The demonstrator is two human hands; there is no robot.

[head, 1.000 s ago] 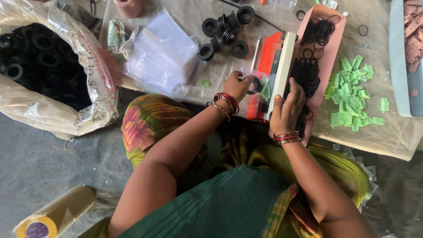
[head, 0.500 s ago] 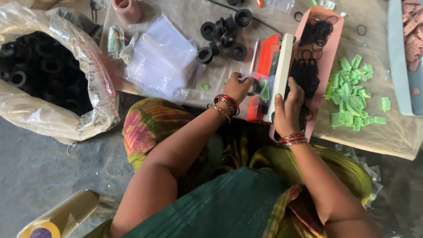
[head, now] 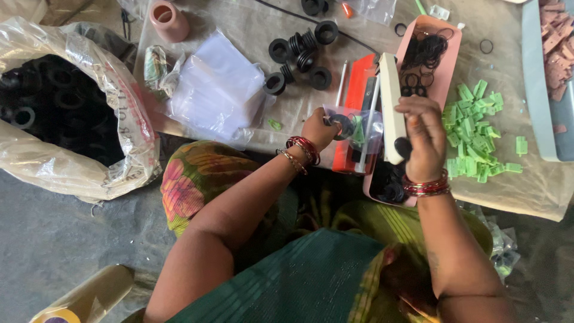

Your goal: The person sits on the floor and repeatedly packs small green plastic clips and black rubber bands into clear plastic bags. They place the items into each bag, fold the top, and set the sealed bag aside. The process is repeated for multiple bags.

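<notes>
My left hand (head: 318,128) grips a small clear plastic bag (head: 354,127) holding a black ring and a green clip. The bag's open end lies under the cream bar (head: 390,107) of an orange heat sealer (head: 354,101). My right hand (head: 423,137) rests on top of that bar, fingers curled over it. Just beyond my right hand sits a pink tray (head: 448,45) of thin black rubber rings. A heap of green plastic clips (head: 478,128) lies to the right of the tray.
A large sack (head: 78,149) of black rings stands open at the left. A stack of clear empty bags (head: 218,90) and several thick black rings (head: 299,54) lie on the mat. A pink cup (head: 168,19) is at the back, a grey tray (head: 538,90) at the right.
My right hand has slid up from the near end of the sealer bar onto its top. My left hand has stayed on the bag at the sealer.
</notes>
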